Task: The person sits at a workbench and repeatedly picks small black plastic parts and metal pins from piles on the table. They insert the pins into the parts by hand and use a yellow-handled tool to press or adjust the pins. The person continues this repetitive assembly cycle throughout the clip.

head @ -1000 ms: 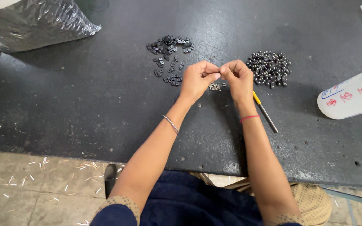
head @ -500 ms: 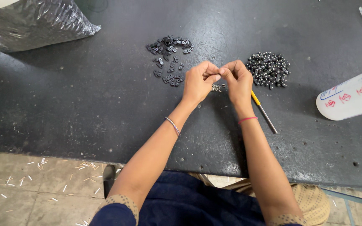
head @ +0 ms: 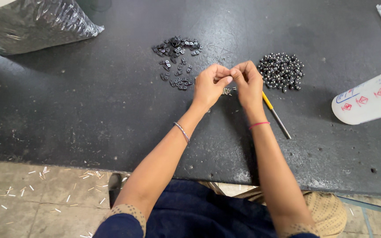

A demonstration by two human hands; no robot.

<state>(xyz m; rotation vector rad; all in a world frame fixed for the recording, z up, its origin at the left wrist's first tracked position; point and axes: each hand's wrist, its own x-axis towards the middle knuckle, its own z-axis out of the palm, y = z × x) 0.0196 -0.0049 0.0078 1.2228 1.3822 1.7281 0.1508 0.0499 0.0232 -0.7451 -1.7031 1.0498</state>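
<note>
Fingertips pinched together on a part too small to make out, the left hand [head: 209, 83] and right hand [head: 248, 81] meet above the dark table [head: 89, 105], seemingly mid-assembly between flat black pieces [head: 176, 59] and shiny beads [head: 281, 70], demanding steady alignment.

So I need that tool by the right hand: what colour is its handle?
Yellow handle, seen in the head view.
</note>
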